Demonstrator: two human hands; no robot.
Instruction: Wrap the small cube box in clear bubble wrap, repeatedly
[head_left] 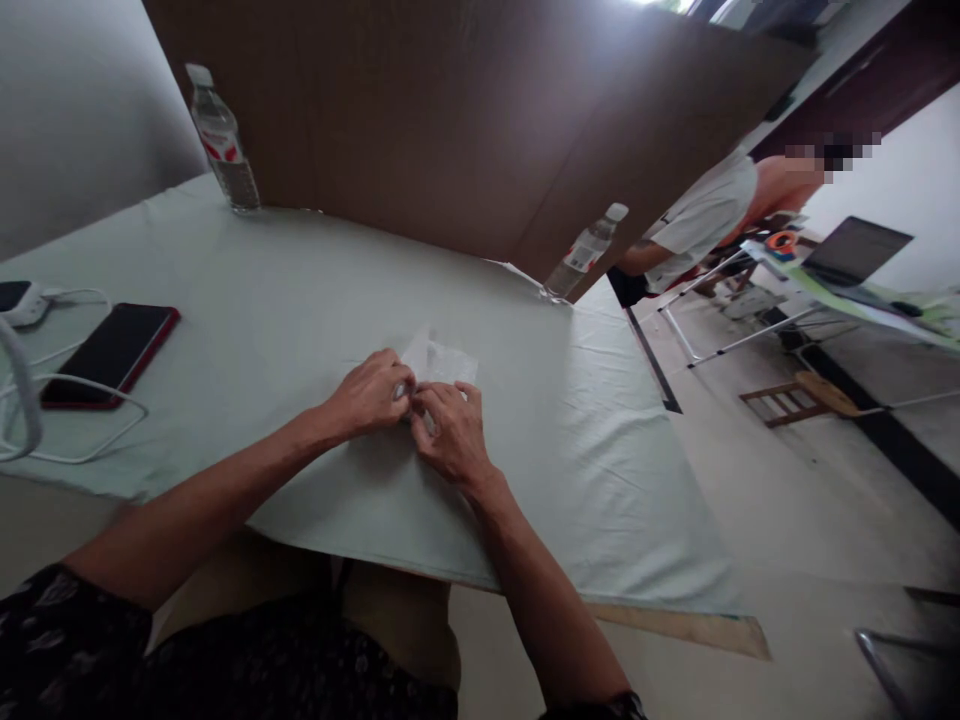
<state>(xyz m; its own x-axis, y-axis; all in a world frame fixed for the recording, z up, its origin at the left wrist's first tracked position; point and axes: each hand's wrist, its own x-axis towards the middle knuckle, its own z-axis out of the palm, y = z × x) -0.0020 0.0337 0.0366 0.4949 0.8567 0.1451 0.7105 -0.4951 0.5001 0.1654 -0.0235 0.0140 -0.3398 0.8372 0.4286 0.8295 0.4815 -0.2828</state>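
Observation:
A small white folded paper lies on the pale green tablecloth near the table's middle. My left hand and my right hand meet at its near edge, fingertips pinching the paper together. The hands cover the paper's lower part, so its full shape is hidden.
A red-cased phone and white cables lie at the left. Two water bottles stand by a tall cardboard screen. Beyond the right table edge another person sits near a laptop and a wooden stool.

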